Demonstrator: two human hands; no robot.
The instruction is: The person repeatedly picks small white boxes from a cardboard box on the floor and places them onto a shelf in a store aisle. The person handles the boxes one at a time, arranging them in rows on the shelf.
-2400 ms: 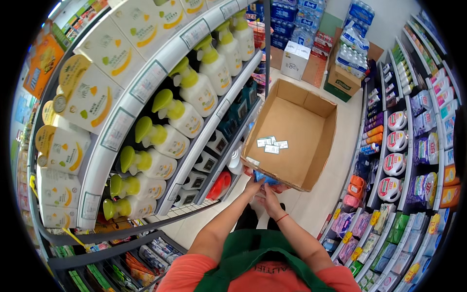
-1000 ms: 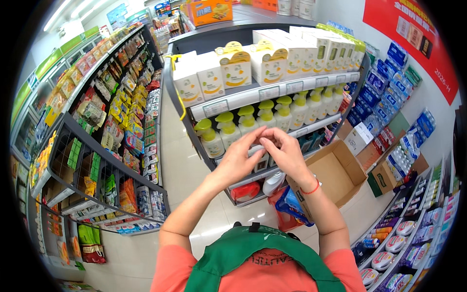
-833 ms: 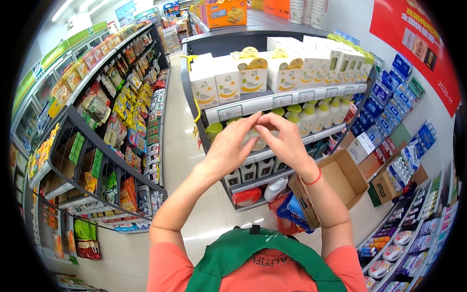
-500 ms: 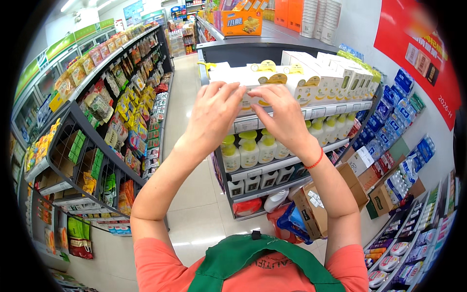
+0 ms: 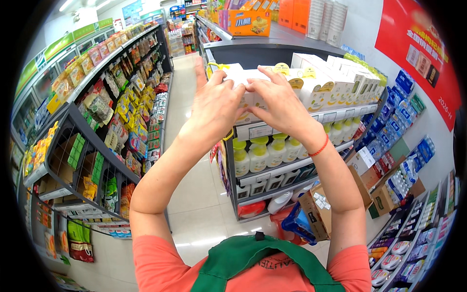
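Observation:
My left hand (image 5: 213,104) and my right hand (image 5: 281,103) meet over a white box (image 5: 256,100) at the left end of a shelf's top row. The fingers of both are bent onto the box's upper front part, thumbs toward each other. One outer finger of my left hand sticks up, blurred. Much of the box is hidden behind my fingers. More white boxes (image 5: 316,90) with yellow and green prints stand in a row to the right. Under them are white pump bottles with lime-green tops (image 5: 259,153).
An open cardboard carton (image 5: 318,207) stands on the floor at the right, beside a blue crate (image 5: 296,223). Snack shelves (image 5: 116,97) line the aisle (image 5: 185,97) on the left. An orange snack box (image 5: 249,23) and stacked paper cups (image 5: 327,19) sit on the counter behind.
The shelf appears shifted slightly right and down in view. My left hand has tilted, with an outer finger now lifted away. My right fingers have moved slightly, still at the box.

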